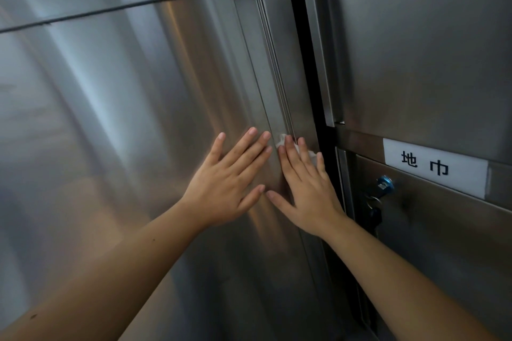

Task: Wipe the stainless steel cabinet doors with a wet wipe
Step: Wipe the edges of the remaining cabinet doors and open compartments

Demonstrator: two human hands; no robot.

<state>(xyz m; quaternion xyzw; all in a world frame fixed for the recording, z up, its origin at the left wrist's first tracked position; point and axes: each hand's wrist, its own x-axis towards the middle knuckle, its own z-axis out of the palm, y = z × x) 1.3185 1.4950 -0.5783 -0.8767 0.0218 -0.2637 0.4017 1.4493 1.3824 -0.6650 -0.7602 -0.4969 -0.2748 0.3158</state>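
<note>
Left of the dark gap [313, 91], the left hand [230, 174] lies flat on the stainless steel door [138, 119], fingers straight and spread, holding nothing. Just beside the gap, the right hand [304, 185] presses its straight fingers on the white wet wipe [280, 142] at the door's edge. Right of the gap sit a white label [435, 167] and a blue lock [385, 183]

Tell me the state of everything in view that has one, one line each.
left hand: flat, fingers straight, pressed on the cabinet door.
right hand: flat, fingers straight, pressing the wet wipe against that door.
wet wipe: crumpled, mostly hidden under the right hand.
cabinet door: looks closed.
lock: key ring hanging from it.
label: stuck flat.
</note>
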